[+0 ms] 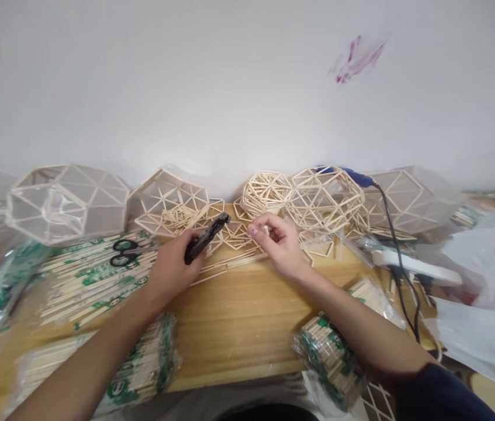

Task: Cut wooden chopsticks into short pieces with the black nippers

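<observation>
My left hand (172, 266) is closed around a black hand tool (207, 235), probably cutting pliers, whose tip points up and right. My right hand (276, 242) hovers just right of it with fingers curled in a pinch; what it pinches is too small to make out. Both hands are over thin wooden sticks (229, 263) and flat triangle lattices (234, 234) lying on the wooden table (238, 327). Several geodesic stick balls, one of them (267, 193), stand behind the hands against the white wall.
Black scissors (127, 252) lie on packs of sticks (89, 280) at left. More stick packs (330, 351) sit near the front edge. A blue glue gun (356, 175) with a black cord, a white power strip (409, 264) and plastic bags (488, 292) are at right.
</observation>
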`<state>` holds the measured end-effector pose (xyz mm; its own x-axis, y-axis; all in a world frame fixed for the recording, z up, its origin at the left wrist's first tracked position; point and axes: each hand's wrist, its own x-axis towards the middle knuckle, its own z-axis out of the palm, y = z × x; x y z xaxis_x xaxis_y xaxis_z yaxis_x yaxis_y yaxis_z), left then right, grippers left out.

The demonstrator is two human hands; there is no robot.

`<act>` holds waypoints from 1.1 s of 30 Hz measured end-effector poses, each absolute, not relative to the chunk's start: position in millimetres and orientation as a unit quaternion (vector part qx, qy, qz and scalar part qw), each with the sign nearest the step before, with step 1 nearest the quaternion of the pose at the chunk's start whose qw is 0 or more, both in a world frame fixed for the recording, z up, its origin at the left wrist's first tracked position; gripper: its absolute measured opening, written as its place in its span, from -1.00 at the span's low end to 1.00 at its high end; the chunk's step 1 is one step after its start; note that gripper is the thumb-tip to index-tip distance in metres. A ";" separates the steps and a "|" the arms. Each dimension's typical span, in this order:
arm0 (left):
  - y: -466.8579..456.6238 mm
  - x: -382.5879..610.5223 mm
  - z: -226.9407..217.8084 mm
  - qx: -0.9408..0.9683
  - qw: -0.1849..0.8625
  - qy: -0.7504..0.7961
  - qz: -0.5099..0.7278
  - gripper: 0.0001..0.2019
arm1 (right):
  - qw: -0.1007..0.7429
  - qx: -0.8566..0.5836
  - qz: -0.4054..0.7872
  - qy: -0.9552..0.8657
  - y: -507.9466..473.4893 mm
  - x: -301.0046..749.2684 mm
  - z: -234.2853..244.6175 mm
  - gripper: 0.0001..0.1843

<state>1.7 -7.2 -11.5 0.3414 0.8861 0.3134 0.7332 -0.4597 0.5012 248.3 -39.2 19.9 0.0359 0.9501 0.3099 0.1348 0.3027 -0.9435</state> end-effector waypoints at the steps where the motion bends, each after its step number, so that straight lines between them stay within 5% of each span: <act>1: -7.9 2.4 -10.5 0.802 0.142 0.503 0.288 -0.81 | 0.564 -0.458 0.373 -0.577 -38.3 249.6 21.0 -0.60; 7: -10.7 4.2 -8.1 0.780 0.184 0.492 0.340 -0.71 | 0.625 -0.388 0.495 -0.462 -24.7 255.2 17.9 -0.38; 12: -9.8 2.9 -9.4 0.762 0.256 0.477 0.354 -0.68 | 0.579 -0.412 0.536 -0.456 -13.2 256.6 3.6 -0.26; 25: -8.8 -0.3 -6.1 0.582 0.427 0.493 0.485 -0.70 | 0.525 -0.375 0.668 -0.372 -16.0 251.1 2.3 -0.57; 28: -9.3 0.4 1.5 0.520 0.441 0.460 0.568 -0.76 | 0.484 -0.407 0.611 -0.476 -18.4 250.3 -1.8 -0.61; 33: -3.8 -6.2 16.7 0.447 0.447 0.397 0.665 -0.80 | 0.307 -0.438 0.316 -0.784 -24.6 251.5 -9.6 -0.79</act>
<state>-6.2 -3.8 16.7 -0.2009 0.9498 0.2398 -0.2399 -0.2850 0.9280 251.5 -24.6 -9.6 -0.4287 0.8799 0.2047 0.4927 0.4177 -0.7634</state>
